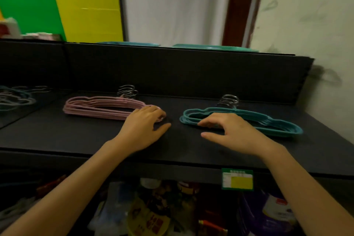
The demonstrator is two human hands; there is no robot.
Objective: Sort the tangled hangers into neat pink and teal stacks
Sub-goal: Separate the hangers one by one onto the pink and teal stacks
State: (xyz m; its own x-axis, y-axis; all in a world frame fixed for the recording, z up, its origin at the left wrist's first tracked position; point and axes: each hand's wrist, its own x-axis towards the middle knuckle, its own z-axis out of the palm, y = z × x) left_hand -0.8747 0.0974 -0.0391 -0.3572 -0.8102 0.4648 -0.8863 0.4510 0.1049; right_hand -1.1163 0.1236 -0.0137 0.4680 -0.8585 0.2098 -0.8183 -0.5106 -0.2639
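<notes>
Pink hangers (pixel 107 115) lie stacked on the black shelf (pixel 76 136), teal hangers (pixel 287 130) apart to their right. Your left hand (pixel 143 128) rests loose-fingered on the pink end; your right hand (pixel 233 132) touches the teal, fingers relaxed. White curtain (pixel 172 5) behind.

Single view: head-worn, wide-angle camera. Faces forward and down onto black shelf (pixel 86 136), close in. Both forearms enter from bottom corners; left hand (pixel 142 127) and right hand (pixel 235 133) reach frame centre. Shelf top fills middle band, lines sloping down to right. Pink stack (pixel 95 107) left of centre, teal stack (pixel 268 122) right of centre. Price label (pixel 237 179) on front edge, lower right. Blurred goods along bottom. Back panel (pixel 172 71) above; wall (pixel 306 15) upper right, green board (pixel 24 5) and yellow board (pixel 86 9) upper left.
</notes>
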